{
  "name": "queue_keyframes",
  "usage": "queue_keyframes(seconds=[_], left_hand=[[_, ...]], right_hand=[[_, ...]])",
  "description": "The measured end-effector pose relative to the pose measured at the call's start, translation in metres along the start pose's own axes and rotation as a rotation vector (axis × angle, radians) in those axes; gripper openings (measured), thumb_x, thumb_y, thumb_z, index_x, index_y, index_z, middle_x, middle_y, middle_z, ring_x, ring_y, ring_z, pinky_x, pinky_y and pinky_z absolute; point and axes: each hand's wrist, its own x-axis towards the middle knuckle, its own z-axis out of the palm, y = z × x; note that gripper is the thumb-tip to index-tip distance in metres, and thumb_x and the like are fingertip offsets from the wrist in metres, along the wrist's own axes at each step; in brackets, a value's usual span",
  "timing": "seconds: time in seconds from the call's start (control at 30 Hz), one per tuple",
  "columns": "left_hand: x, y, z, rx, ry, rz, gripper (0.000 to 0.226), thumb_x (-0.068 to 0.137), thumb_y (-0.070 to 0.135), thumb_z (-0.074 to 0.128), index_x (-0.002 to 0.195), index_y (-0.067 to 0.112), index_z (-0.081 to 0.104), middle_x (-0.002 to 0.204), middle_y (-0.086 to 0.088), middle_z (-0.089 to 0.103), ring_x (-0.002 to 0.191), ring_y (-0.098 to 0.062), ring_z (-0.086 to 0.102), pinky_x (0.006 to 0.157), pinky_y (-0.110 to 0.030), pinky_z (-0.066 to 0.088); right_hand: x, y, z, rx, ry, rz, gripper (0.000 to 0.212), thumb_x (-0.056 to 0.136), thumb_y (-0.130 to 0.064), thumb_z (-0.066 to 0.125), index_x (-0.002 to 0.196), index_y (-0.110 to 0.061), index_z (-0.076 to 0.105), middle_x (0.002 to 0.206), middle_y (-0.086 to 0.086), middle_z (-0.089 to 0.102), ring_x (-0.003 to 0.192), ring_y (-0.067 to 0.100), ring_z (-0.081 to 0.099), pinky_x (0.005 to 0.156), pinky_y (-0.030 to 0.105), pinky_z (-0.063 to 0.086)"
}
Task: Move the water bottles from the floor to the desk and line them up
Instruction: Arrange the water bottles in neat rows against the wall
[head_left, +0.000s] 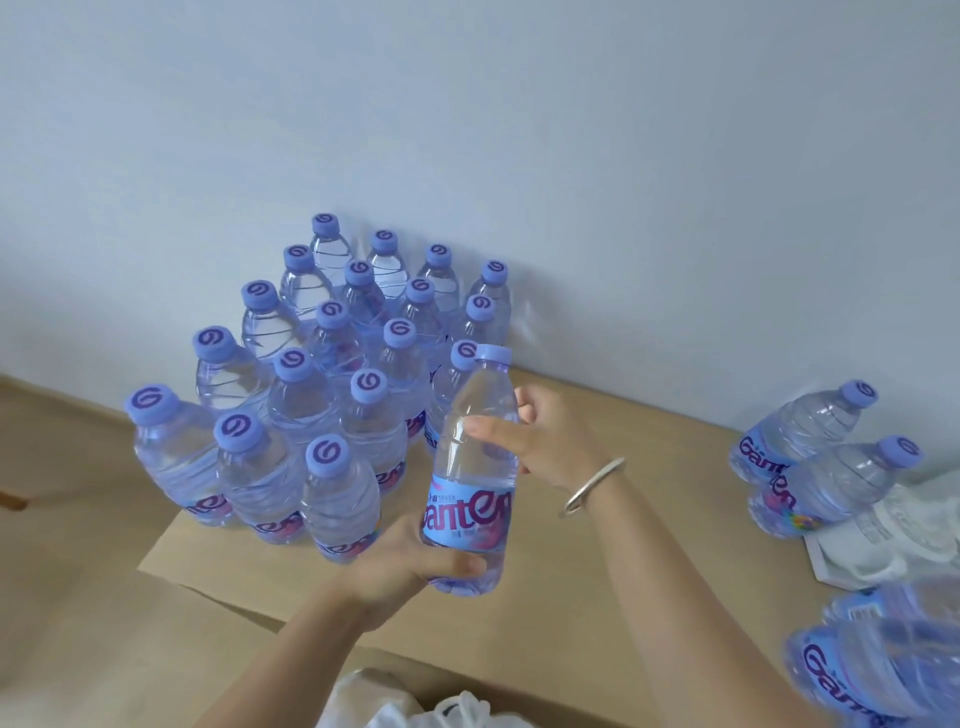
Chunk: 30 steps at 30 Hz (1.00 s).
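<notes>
Right now you hold one water bottle (470, 467) upright at the centre of the frame, just above the desk (623, 519). Your left hand (410, 561) curls round its base to take the weight, while your right hand (540, 441) wraps the shoulder to steer it. That two-handed hold seems meant to keep it plumb as it joins the block of bottles (332, 384) packed in rows against the wall (467, 130) at centre left, beside the nearest row. Two more bottles (810, 457) stand apart at right, probably waiting to be lined up
</notes>
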Motion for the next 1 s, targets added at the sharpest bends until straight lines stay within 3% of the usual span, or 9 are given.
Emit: queue_keyframes(seconds=[0.13, 0.2, 0.3, 0.37, 0.5, 0.67, 0.8, 0.87, 1.0], left_hand=[[0.005, -0.013, -0.005, 0.129, 0.371, -0.014, 0.057, 0.048, 0.03, 0.081, 0.099, 0.014, 0.062, 0.088, -0.006, 0.071, 0.081, -0.018, 0.067, 0.071, -0.026, 0.055], [0.008, -0.022, -0.007, 0.219, 0.562, -0.012, 0.053, 0.051, 0.023, 0.083, 0.098, 0.021, 0.06, 0.088, -0.002, 0.071, 0.081, -0.014, 0.068, 0.072, -0.025, 0.056], [0.01, -0.034, -0.008, 0.32, 0.642, 0.039, 0.044, 0.062, 0.007, 0.079, 0.097, 0.024, 0.057, 0.085, 0.004, 0.068, 0.079, -0.014, 0.064, 0.062, -0.018, 0.049], [0.009, -0.041, -0.004, 0.398, 0.689, 0.004, 0.047, 0.066, 0.014, 0.075, 0.105, 0.025, 0.051, 0.099, 0.011, 0.062, 0.094, -0.013, 0.06, 0.07, -0.018, 0.045], [0.004, -0.047, 0.008, 0.448, 0.661, -0.133, 0.066, 0.084, 0.018, 0.066, 0.14, 0.022, 0.031, 0.12, 0.006, 0.04, 0.123, -0.016, 0.042, 0.089, -0.022, 0.033], [0.004, -0.051, 0.006, 0.424, 0.626, -0.181, 0.073, 0.085, 0.022, 0.063, 0.147, 0.014, 0.025, 0.144, -0.007, 0.037, 0.128, -0.02, 0.042, 0.09, -0.02, 0.032], [0.008, -0.048, 0.006, 0.391, 0.57, -0.143, 0.077, 0.083, 0.024, 0.062, 0.148, 0.014, 0.021, 0.136, 0.004, 0.038, 0.087, 0.002, 0.043, 0.088, -0.019, 0.032], [0.012, -0.047, 0.005, 0.357, 0.567, -0.152, 0.083, 0.076, 0.031, 0.059, 0.148, 0.016, 0.022, 0.138, 0.004, 0.039, 0.074, 0.006, 0.038, 0.086, -0.021, 0.033], [0.019, -0.047, 0.002, 0.286, 0.578, -0.168, 0.075, 0.086, 0.016, 0.06, 0.149, 0.017, 0.019, 0.127, 0.014, 0.035, 0.109, -0.001, 0.034, 0.089, -0.019, 0.03]], right_hand=[[0.004, 0.007, 0.01, 0.021, 0.049, -0.039, 0.051, 0.061, -0.041, 0.084, 0.086, -0.009, 0.054, 0.068, -0.007, 0.051, 0.06, 0.008, 0.046, 0.059, 0.022, 0.04], [0.005, 0.009, 0.017, 0.032, 0.045, -0.033, 0.059, 0.055, -0.045, 0.085, 0.092, -0.009, 0.055, 0.071, -0.001, 0.052, 0.062, 0.009, 0.047, 0.06, 0.022, 0.041], [0.008, 0.014, 0.027, 0.087, -0.003, -0.035, 0.062, 0.05, -0.038, 0.087, 0.099, -0.013, 0.057, 0.092, 0.005, 0.066, 0.078, 0.011, 0.06, 0.069, 0.023, 0.048], [0.01, 0.016, 0.031, 0.076, -0.033, -0.064, 0.061, 0.054, -0.027, 0.087, 0.105, -0.014, 0.057, 0.101, 0.001, 0.067, 0.085, 0.009, 0.062, 0.071, 0.018, 0.047], [0.013, 0.025, 0.038, 0.049, -0.032, -0.084, 0.052, 0.065, -0.012, 0.084, 0.108, -0.016, 0.056, 0.107, -0.003, 0.065, 0.093, 0.004, 0.059, 0.077, 0.019, 0.047], [0.014, 0.034, 0.052, 0.058, 0.003, -0.093, 0.055, 0.067, -0.011, 0.082, 0.114, -0.018, 0.054, 0.115, -0.004, 0.06, 0.093, -0.009, 0.053, 0.076, 0.008, 0.043], [0.014, 0.039, 0.062, 0.06, 0.076, -0.162, 0.053, 0.06, -0.013, 0.082, 0.101, -0.03, 0.052, 0.113, -0.001, 0.055, 0.096, -0.003, 0.055, 0.077, 0.016, 0.048], [0.014, 0.041, 0.063, 0.047, 0.1, -0.209, 0.055, 0.063, -0.003, 0.081, 0.096, -0.034, 0.051, 0.108, -0.004, 0.052, 0.091, -0.009, 0.053, 0.071, 0.011, 0.047], [0.016, 0.044, 0.063, 0.039, 0.092, -0.253, 0.057, 0.066, 0.0, 0.079, 0.098, -0.037, 0.048, 0.109, -0.003, 0.05, 0.091, -0.013, 0.051, 0.072, 0.007, 0.044]])
